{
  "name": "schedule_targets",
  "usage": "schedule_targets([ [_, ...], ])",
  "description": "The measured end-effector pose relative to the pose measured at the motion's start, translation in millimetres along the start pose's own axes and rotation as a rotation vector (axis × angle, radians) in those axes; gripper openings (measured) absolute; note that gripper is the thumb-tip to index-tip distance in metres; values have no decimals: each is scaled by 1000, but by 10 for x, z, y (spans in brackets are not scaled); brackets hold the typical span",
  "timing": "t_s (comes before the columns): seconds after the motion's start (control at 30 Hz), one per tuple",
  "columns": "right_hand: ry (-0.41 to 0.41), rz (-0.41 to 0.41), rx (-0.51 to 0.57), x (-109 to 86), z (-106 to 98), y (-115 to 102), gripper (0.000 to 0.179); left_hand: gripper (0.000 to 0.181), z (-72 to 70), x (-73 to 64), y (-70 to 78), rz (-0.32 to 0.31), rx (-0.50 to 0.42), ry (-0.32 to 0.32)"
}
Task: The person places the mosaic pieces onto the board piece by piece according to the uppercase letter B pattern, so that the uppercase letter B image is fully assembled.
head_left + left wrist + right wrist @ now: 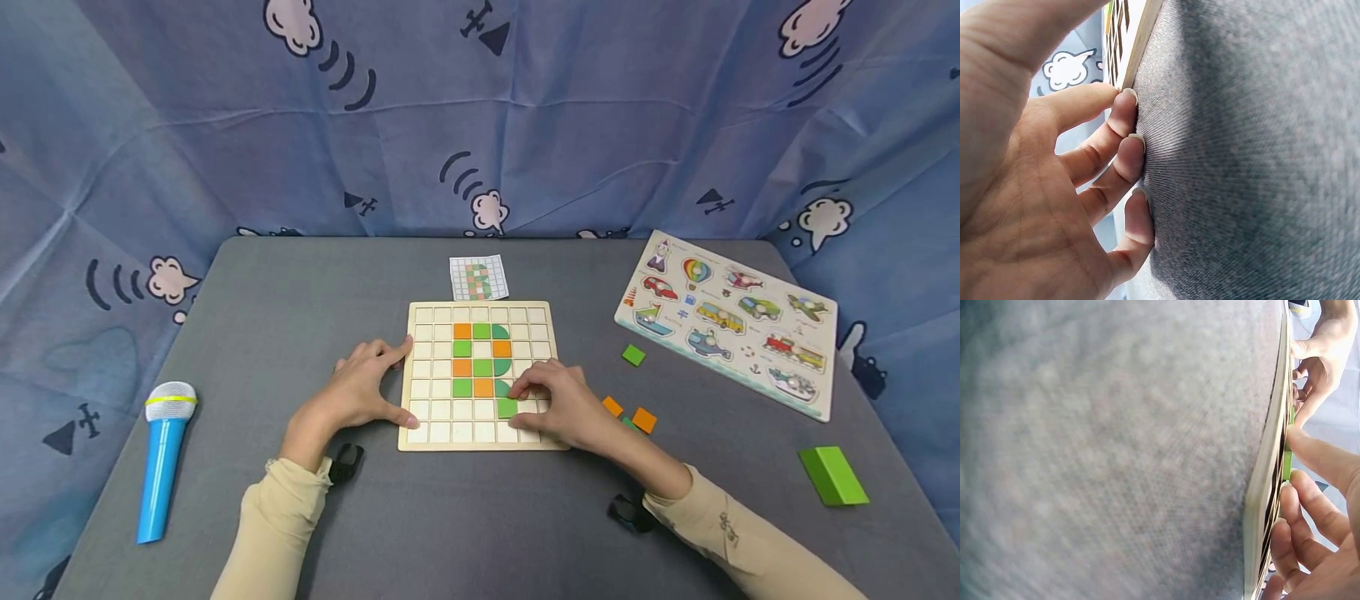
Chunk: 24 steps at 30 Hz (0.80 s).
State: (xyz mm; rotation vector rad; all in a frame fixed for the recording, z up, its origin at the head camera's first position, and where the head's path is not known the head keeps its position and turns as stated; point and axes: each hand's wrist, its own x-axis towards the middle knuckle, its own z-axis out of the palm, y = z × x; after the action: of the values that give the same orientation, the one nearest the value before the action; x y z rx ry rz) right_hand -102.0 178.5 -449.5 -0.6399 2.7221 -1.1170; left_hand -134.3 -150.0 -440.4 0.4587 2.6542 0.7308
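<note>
A light wooden grid board [442, 433] lies on the table with orange, green and teal tiles set in several of its middle cells. Along its left edge, my left hand [356, 387] spreads thumb and index finger wide, their tips touching the frame. In the left wrist view the other fingertips [1129, 156] rest on the cloth beside it. Over the board's lower right part, my right hand [558, 404] pinches a green square tile [507, 408] between thumb and fingers. That tile sits just below a rounded teal tile [502, 387], close over the grid.
A small pattern card [478, 277] lies behind the board. To the right are a loose green tile [633, 355], orange tiles [644, 419], a picture puzzle board [727, 325] and a green block [833, 476]. A blue toy microphone [162, 467] lies far left.
</note>
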Motion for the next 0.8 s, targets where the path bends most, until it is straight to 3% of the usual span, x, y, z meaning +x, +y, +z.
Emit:
schedule_targets([
  [0.57,8,21,9,-17,27,-27,21,123,3,2,-6,-5,-7,4],
  [0.8,15,51,18,-134,-124,54,19,124,3,7,-3,-8,-5,-1],
])
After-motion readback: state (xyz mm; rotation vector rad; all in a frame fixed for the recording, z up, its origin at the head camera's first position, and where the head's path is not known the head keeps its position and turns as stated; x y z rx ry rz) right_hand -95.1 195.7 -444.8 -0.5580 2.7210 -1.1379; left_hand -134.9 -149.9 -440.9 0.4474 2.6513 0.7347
